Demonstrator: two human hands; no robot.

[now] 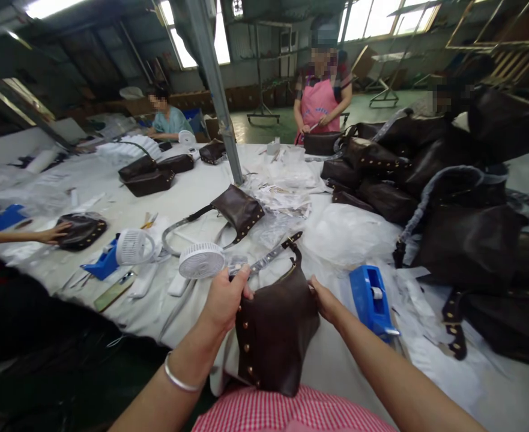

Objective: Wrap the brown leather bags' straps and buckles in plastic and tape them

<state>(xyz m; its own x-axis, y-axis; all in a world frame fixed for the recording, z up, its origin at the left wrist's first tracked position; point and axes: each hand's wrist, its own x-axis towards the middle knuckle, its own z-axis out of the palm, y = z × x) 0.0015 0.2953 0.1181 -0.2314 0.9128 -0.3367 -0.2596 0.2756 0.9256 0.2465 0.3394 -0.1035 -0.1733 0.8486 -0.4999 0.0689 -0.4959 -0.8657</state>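
A dark brown leather handbag (277,327) with gold studs stands upright at the table's near edge, against my lap. My left hand (224,300) grips its upper left corner, fingers closed over the edge. My right hand (325,300) pinches the bag's upper right edge near the zipper. The bag's strap (273,255), wrapped in clear film, runs up and away from the top.
A blue tape dispenser (372,300) sits just right of my right hand. Two small white fans (201,260) lie to the left. A heap of brown bags (448,198) fills the right side. Another person's hand (54,233) rests on a bag at far left. Other workers stand at the far edge.
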